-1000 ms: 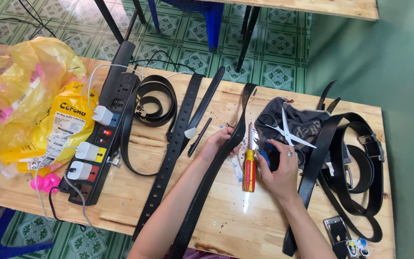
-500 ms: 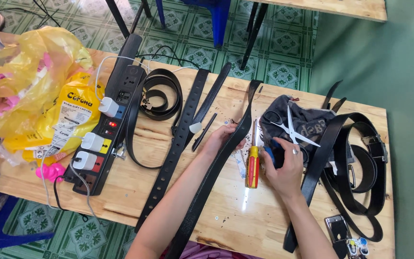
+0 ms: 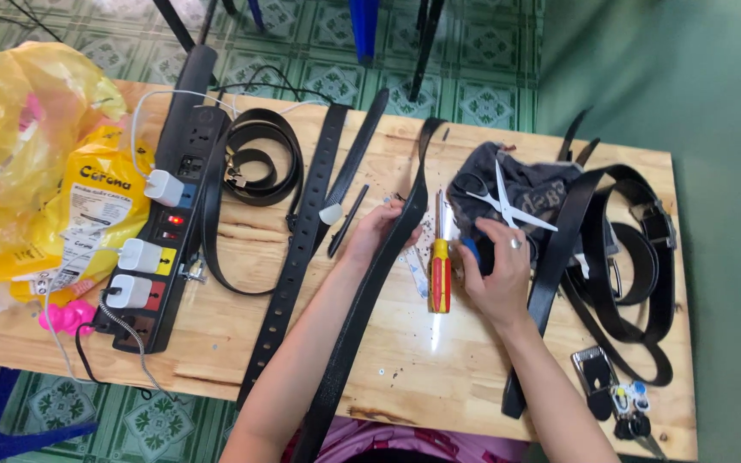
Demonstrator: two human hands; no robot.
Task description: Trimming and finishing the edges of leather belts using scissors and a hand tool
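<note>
**Belt on the counter, both hands down on the work**

Compared with half a second back, not much has moved: the left hand is still on the long black belt that runs from the counter's far edge down toward the person's lap, fingers curled over its edge, holding it down. The right hand has stayed just right of the screwdriver, fingers bent around a small blue thing I can't make out. The view just shifted a bit.

Counting stuff: one red-and-yellow screwdriver lying between the hands, one pair of scissors on a dark cloth, one punched strap left of the held belt, one coiled belt near the power strip, a tangle of black belts on the right that I can't count. Three white plugs sit in the strip. One yellow plastic bag is far left, and keys are at the near right corner.

Room-wise, the bare wood of the counter is mostly the near strip in front of the hands. The right-hand belts hang over the far edge.
</note>
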